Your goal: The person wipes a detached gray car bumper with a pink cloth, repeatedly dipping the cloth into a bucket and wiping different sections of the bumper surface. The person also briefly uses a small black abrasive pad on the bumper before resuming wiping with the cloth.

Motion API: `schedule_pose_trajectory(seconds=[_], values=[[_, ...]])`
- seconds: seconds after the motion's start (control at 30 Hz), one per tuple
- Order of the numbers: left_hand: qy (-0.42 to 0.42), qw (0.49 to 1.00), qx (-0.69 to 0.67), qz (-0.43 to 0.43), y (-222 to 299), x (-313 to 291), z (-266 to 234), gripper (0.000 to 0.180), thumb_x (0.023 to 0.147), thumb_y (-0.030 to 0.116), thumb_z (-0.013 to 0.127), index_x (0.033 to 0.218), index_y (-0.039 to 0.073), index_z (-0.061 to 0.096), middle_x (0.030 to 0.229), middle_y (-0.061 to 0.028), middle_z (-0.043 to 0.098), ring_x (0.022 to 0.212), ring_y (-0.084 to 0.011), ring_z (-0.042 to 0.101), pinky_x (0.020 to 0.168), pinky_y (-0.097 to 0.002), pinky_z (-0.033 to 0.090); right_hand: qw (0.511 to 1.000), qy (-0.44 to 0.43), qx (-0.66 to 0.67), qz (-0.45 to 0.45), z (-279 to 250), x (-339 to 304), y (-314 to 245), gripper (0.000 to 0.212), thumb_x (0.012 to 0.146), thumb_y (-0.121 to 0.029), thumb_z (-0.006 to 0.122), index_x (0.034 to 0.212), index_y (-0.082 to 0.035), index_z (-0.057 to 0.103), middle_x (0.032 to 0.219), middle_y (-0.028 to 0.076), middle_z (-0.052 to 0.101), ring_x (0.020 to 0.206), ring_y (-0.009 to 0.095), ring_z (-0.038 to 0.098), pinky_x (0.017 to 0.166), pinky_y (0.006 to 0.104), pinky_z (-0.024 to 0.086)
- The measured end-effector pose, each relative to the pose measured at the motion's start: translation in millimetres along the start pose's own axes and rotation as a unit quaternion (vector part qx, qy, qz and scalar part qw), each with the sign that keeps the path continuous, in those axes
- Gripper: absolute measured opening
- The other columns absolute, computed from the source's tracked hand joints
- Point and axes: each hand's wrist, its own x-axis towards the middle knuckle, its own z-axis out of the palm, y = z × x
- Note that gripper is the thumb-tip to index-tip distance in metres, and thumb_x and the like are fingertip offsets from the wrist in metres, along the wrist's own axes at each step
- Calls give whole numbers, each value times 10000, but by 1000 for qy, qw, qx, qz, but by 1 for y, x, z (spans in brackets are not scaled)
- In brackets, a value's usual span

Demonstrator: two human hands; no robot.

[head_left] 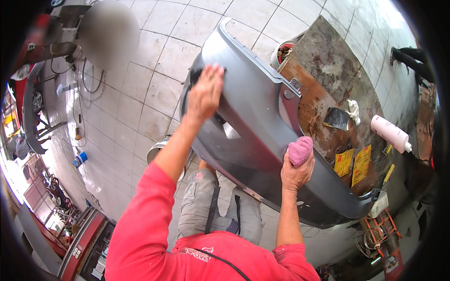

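Note:
A grey car bumper [262,173] lies across the view in front of me, with pinkish and dark patches on its surface. My left hand [206,96] presses on its far left part, fingers together and slightly blurred. Dark edges show around those fingers, but whatever is under them is hidden. In my right hand [297,173] is a bunched pink cloth [300,151], held at the bumper's right side near its inner edge.
Right of the bumper, a worn board [323,70] bears yellow sandpaper sheets [361,164], a dark sheet [336,118] and a white crumpled rag [353,111]. A white bottle [390,133] is beside them. Buckets [157,151] [282,52] stand near the bumper on the tiled floor [154,89].

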Motion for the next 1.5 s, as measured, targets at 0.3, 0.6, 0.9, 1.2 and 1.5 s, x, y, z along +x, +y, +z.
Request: schedule_pose_trajectory(seconds=[0.3, 0.6, 0.9, 1.2, 1.5], values=[[-9, 977, 23, -214, -86, 89, -90, 621, 1085, 426, 559, 1568, 42, 492, 1505, -248, 588, 1390, -379, 584, 1099, -398, 508, 977, -49, 208, -25, -32, 13, -29, 699, 762, -105, 889, 1385, -7, 586, 1248, 183, 722, 1159, 345, 708, 1040, 427, 531], [-210, 959, 24, 187, 67, -79, -187, 793, 846, 133, 782, 1562, 339, 512, 1576, -150, 517, 1397, -380, 576, 1030, -472, 584, 617, -647, 441, 75, -14, 20, -173, 487, 819, -57, 812, 1276, -42, 644, 925, 29, 678, 668, 107, 623, 534, 275, 498], [-217, 951, 96, 195, 7, -159, -269, 527, 798, 173, 755, 1306, 144, 619, 1111, -96, 677, 902, -269, 729, 783, -398, 602, 346, -888, 301, -10, 45, -87, -312, 413, 807, -312, 920, 717, -137, 557, 604, -20, 412, 493, 109, 350, 455, 327, 246], [-340, 881, 324, -53, -64, -197, -296, 258, 843, 64, 690, 1082, 82, 596, 857, -85, 620, 706, -269, 724, 584, -383, 580, 684, -646, 200, -274, 107, -154, -412, 305, 828, -293, 722, 960, -19, 747, 997, 226, 782, 982, 388, 764, 831, 496, 612], [-245, 958, 56, -140, -106, -168, -304, 610, 843, -3, 741, 1414, 48, 534, 1207, -222, 668, 883, -324, 731, 801, -405, 595, 771, -482, 298, -292, 159, -150, -414, 508, 793, -217, 804, 1225, -25, 616, 1106, 235, 721, 1061, 428, 714, 915, 517, 584]])
